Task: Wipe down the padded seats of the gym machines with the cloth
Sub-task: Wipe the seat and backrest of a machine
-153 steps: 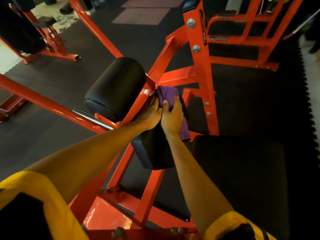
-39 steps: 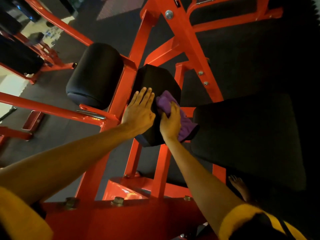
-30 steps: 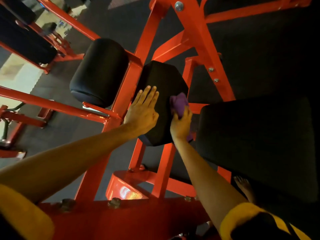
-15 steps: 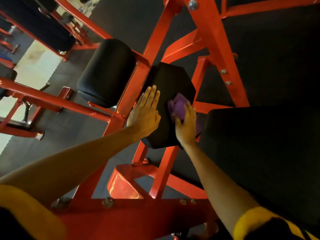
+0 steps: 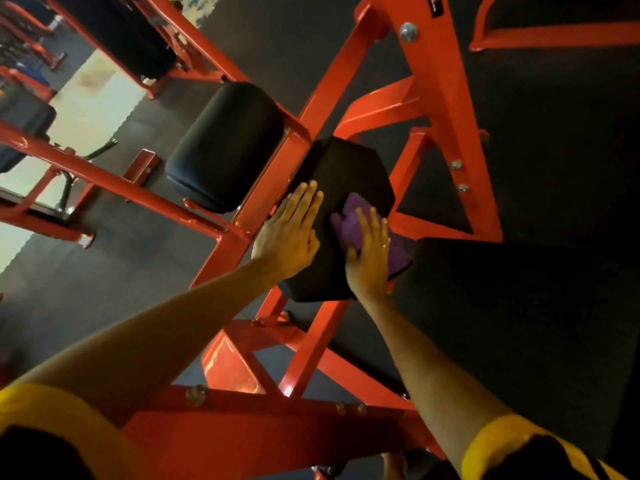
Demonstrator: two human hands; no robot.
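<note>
A black angular pad [image 5: 341, 168] sits on an orange machine frame [image 5: 446, 109] in the middle of the head view. My left hand [image 5: 289, 233] lies flat on the pad's left side, fingers straight and together. My right hand [image 5: 369, 258] presses a purple cloth [image 5: 346, 225] against the pad's right side with straight, spread fingers. The cloth is bunched under the palm and hangs off the pad's right edge. A large black seat pad [image 5: 519, 323] lies to the right, below the smaller pad.
A black roller pad [image 5: 225, 147] is mounted left of the angular pad. Orange bars [image 5: 114, 183] cross at the left, and a bolted orange beam [image 5: 270, 431] runs below my arms. Other machines [image 5: 117, 32] stand at the far left on dark rubber flooring [image 5: 104, 282].
My right hand has slid the cloth a little up and across the pad's right side. My left hand stays flat on the pad. The camera has tilted and moved closer.
</note>
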